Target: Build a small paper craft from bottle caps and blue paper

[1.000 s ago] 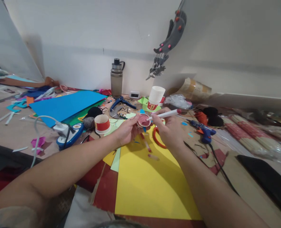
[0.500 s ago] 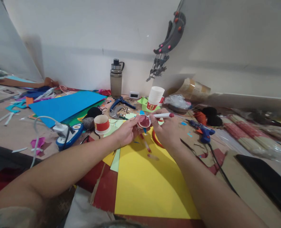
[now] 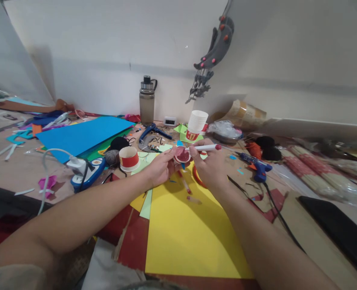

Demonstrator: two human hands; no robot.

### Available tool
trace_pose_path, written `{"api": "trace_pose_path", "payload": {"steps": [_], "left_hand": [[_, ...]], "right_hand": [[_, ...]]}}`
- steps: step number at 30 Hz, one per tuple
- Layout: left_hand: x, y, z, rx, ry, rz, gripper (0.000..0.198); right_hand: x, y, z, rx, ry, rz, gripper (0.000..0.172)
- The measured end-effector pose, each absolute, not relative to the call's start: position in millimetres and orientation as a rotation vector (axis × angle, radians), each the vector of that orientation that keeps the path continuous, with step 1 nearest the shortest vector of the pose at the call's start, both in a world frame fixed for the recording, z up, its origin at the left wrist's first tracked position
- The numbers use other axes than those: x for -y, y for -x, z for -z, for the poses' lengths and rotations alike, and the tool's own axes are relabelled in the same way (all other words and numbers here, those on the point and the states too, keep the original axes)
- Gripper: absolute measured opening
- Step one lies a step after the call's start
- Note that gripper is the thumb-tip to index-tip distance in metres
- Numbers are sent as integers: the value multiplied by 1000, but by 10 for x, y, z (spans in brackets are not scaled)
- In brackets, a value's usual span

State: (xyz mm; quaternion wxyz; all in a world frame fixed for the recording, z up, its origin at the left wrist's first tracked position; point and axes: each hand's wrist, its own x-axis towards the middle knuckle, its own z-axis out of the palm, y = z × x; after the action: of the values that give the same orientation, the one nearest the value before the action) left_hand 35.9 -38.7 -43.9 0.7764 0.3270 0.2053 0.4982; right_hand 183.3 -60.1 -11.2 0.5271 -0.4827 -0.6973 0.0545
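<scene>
My left hand (image 3: 159, 167) is closed on a small round piece (image 3: 182, 154) with a white rim and a red-coloured face, held above the table. My right hand (image 3: 209, 165) grips a white marker (image 3: 203, 148) with a red end, its tip touching the round piece. Under both hands lies a yellow paper sheet (image 3: 187, 233). A red ring (image 3: 198, 179) lies on the sheet, partly hidden behind my right hand. A red and white paper cup (image 3: 129, 158) stands just left of my left hand.
A stack of white cups (image 3: 197, 123), a grey water bottle (image 3: 146, 102), a blue paper sheet (image 3: 81, 133), a blue glue gun (image 3: 257, 166) with its cord, yarn balls (image 3: 118, 143), a charger plug (image 3: 77, 164) and bundled sticks (image 3: 317, 175) crowd the table. A wall stands behind.
The marker has swung from slanting up to nearly level, and my right hand shifted slightly left; my left hand still holds the round piece in place.
</scene>
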Motion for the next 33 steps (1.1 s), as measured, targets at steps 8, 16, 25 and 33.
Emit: {"api": "trace_pose_path", "payload": {"steps": [8,16,25,33], "left_hand": [[389,-349,404,-417,-669,-1089,27],[388,-354,402,-430,-680,-1087,29],[369,-348,401,-443,-666,-1126,26],[375,-347,395,-436,-655,-1149,24]], "right_hand": [[629,-1808,109,1698,1049,-261,14],[610,-1851,119,1678,1099,-214,17],[616,-1846,103,1693,1126,-213,16],[622,-1836,105,1681,1120,-234,16]]}}
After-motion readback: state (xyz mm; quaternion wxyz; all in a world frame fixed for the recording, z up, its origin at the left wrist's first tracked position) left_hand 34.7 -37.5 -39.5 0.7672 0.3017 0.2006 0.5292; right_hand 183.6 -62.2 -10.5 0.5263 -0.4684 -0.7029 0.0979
